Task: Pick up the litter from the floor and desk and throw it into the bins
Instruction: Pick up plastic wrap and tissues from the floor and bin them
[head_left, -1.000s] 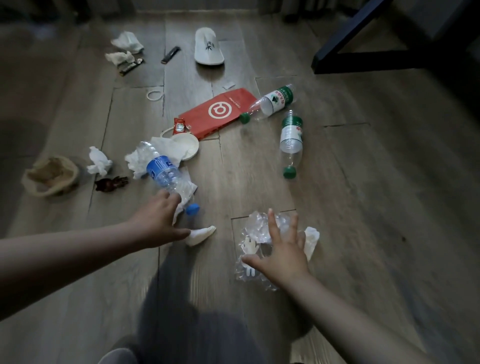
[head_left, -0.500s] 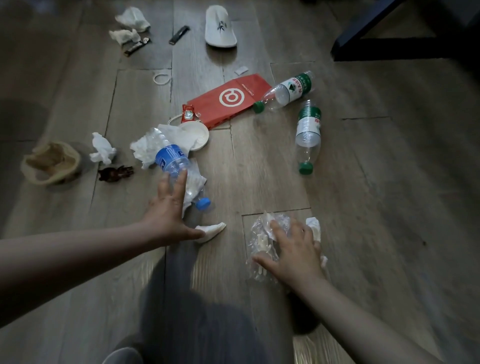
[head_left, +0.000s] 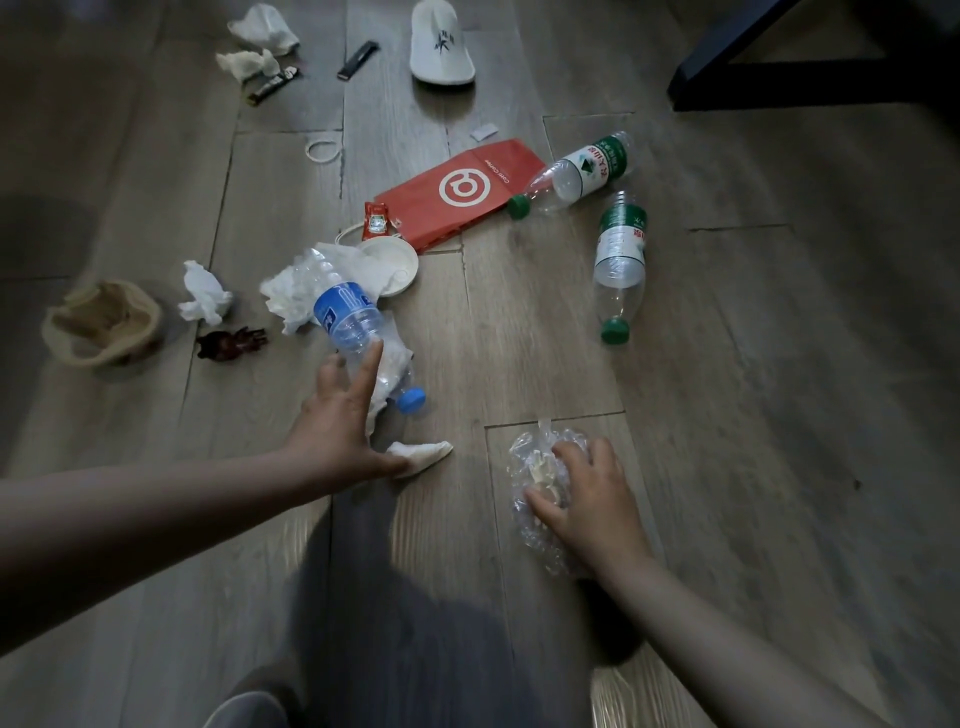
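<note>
Looks like a hotel room, or maybe a bedroom at home, not a shop or workshop. Going by the grey wood-look plank floor (head_left: 727, 415) for starters. Can spot a plain white slipper (head_left: 441, 47) with a small dark logo lying beyond the red paper bag (head_left: 457, 192), the sort handed out in hotels. Also got a dark furniture frame (head_left: 810, 85) sitting on the planks, beyond that bag and well off to its right. Add in snack-type leftovers around the bag: a green-capped water bottle (head_left: 587, 169) just right of it, a ketchup sachet (head_left: 375, 221) just beside its left end, a crumpled tissue (head_left: 205, 291) well to its left.
</note>
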